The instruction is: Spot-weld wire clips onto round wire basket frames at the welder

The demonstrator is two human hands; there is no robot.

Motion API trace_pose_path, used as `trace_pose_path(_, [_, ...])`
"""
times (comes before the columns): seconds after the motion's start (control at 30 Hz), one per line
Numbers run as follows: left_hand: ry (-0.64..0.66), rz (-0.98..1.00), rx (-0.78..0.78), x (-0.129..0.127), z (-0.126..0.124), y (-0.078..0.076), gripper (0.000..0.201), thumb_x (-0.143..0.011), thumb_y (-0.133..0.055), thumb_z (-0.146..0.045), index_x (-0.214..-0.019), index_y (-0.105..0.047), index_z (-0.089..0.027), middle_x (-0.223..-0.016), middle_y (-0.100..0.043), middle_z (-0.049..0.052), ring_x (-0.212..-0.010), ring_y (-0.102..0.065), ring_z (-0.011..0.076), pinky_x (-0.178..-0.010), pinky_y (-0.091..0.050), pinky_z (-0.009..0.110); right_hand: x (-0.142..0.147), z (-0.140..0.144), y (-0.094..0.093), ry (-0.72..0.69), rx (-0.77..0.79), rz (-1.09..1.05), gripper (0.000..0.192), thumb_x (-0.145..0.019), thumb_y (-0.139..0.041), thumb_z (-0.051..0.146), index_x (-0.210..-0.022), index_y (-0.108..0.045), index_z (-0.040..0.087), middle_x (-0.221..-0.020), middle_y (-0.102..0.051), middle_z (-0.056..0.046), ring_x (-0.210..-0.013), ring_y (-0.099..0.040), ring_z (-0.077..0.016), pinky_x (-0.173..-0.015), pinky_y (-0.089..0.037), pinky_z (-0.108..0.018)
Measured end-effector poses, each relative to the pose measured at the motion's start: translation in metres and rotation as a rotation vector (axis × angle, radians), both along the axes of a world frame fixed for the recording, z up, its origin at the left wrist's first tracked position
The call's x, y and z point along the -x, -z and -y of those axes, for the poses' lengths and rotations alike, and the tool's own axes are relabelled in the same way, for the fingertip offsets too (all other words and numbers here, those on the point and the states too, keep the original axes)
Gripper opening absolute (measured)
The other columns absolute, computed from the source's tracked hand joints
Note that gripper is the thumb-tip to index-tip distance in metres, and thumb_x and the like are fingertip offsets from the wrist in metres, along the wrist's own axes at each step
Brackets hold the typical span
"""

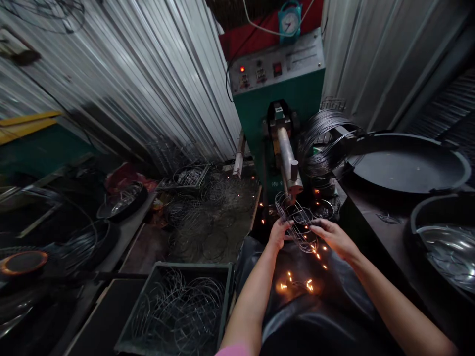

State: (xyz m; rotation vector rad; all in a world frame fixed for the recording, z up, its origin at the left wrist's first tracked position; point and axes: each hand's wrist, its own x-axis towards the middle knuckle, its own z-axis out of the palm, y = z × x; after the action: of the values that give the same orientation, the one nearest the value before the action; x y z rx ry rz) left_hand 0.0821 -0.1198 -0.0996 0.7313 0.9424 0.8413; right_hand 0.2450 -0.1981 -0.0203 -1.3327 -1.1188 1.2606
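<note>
We see both hands gripping a round wire basket frame [299, 222], tilted on edge between them: the left hand [279, 233] clasps its near left rim with fingers curled around the wire, and the right hand [332, 236] grasps the right rim, fingers wrapped over the top. Just beyond the fingertips of both hands, the frame's far edge sits under the metal arm [287, 155] of a green welding machine [276, 99], and orange sparks [297, 284] scatter below the hands onto the dark apron [315, 306] in the person's lap. To the right of the right hand a coil of dark wire [326, 143] leans beside a large black pan [406, 163]. Well to the left of the left hand, finished wire frames [208, 207] lie heaped on the floor, and below that hand, near the forearm, a green crate [178, 306] holds loose wire rings.
</note>
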Motion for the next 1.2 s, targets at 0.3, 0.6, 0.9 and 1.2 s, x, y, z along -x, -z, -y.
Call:
trace_pose_path(0.3, [-0.002,0.046,0.112,-0.001,0.005,-0.009,0.047,-0.054,-0.077,-0.042,-0.088,-0.057,-0.016,-0.078,-0.055,0.003,-0.068,-0.054,0.0145,-0.059,-0.054,0.035,0.001,-0.003,-0.006,0.013,0.019,0.062,0.048,-0.066,-0.066,0.06,-0.092,-0.068,0.02,-0.088,-0.069,-0.007,-0.08,-0.063,-0.0251,-0.073,-0.05,-0.036])
trace_pose_path(0.6, [0.006,0.017,0.241,-0.005,-0.013,-0.01,0.037,-0.064,-0.07,-0.045,-0.084,-0.059,-0.015,-0.068,-0.049,0.0,-0.062,-0.05,0.0124,-0.066,-0.051,0.038,0.005,-0.043,-0.018,0.038,-0.078,0.192,0.044,-0.067,-0.063,0.057,-0.086,-0.07,0.018,-0.081,-0.069,-0.005,-0.078,-0.063,-0.0235,-0.071,-0.049,-0.033])
trace_pose_path(0.9, [0.036,0.049,0.315,-0.006,-0.009,-0.003,0.04,-0.071,-0.065,-0.047,-0.098,-0.059,-0.017,-0.069,-0.047,-0.001,-0.059,-0.048,0.0109,-0.066,-0.052,0.037,-0.005,-0.015,-0.013,-0.006,0.048,0.116,0.049,-0.063,-0.067,0.06,-0.09,-0.068,0.019,-0.087,-0.069,-0.007,-0.079,-0.063,-0.0238,-0.068,-0.05,-0.033])
trace_pose_path(1.2, [0.041,0.042,0.37,-0.009,-0.018,-0.011,0.046,-0.072,-0.062,-0.054,-0.099,-0.058,-0.017,-0.066,-0.048,-0.001,-0.057,-0.049,0.0117,-0.069,-0.052,0.04,-0.002,-0.033,-0.016,-0.036,-0.007,0.192,0.043,-0.064,-0.064,0.061,-0.074,-0.064,0.019,-0.071,-0.064,-0.003,-0.07,-0.059,-0.0209,-0.062,-0.047,-0.03])
